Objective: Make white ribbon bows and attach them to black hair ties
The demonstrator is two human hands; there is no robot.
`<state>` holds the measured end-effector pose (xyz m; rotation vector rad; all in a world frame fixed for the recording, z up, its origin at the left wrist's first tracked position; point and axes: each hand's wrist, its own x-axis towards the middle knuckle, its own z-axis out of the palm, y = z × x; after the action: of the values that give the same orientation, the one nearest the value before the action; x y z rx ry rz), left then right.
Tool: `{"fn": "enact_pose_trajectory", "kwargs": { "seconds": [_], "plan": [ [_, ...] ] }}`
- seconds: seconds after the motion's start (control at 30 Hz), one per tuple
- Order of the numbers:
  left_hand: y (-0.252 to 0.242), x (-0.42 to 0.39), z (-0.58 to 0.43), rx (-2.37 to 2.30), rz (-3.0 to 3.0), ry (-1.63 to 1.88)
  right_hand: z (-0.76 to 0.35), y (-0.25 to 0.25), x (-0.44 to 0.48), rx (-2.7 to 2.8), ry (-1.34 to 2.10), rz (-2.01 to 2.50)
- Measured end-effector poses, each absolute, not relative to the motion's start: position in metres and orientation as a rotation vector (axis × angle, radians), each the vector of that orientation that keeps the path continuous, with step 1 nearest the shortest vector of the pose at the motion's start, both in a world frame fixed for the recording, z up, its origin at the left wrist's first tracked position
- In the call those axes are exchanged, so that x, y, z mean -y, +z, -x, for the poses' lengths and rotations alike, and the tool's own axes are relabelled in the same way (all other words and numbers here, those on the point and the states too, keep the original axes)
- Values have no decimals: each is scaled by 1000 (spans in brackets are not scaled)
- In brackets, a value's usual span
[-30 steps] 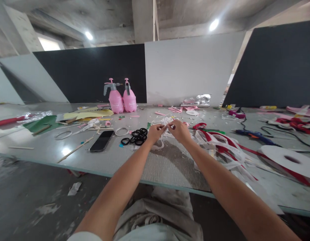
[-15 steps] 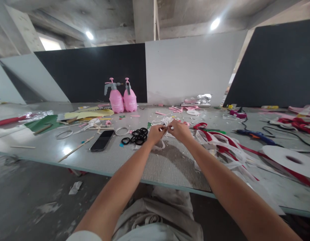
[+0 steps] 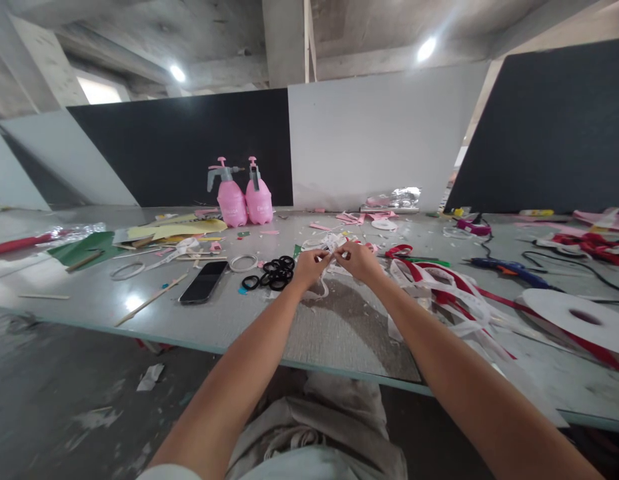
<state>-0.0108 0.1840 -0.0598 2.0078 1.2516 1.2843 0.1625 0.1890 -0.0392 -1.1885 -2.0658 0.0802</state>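
Observation:
Over the middle of the table, my left hand and my right hand are close together, fingertips nearly meeting. Both pinch at a white ribbon, which bunches behind the fingers. A white loop hangs down beside my left hand. Just what lies between the fingertips is small and partly hidden. Several black hair ties lie in a pile left of my left hand. To the right of my right hand, printed white ribbon lies tangled with red ribbon.
Left of the hair ties are a phone, a white ring and a wooden stick. Two pink spray bottles stand at the back. A blue glue gun and a white ribbon spool lie right. Scraps litter the tabletop.
My fingertips have shifted slightly at the white ribbon, with the right-hand fingers a little lower. The things on the table have stayed in place.

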Motion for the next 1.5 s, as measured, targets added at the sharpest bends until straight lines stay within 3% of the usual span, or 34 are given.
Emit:
{"fn": "enact_pose_trajectory", "kwargs": {
  "seconds": [1.0,1.33,1.5],
  "plan": [
    [-61,-190,10,-1275,-2044,1272,-161,-31,-182,2183,13,1330],
    [-60,-188,11,-1262,-2086,1248,-150,-25,-168,2234,-245,1460],
    [-60,-188,11,-1272,-2084,1248,-151,-26,-171,2239,-205,1469]
  ]
}}
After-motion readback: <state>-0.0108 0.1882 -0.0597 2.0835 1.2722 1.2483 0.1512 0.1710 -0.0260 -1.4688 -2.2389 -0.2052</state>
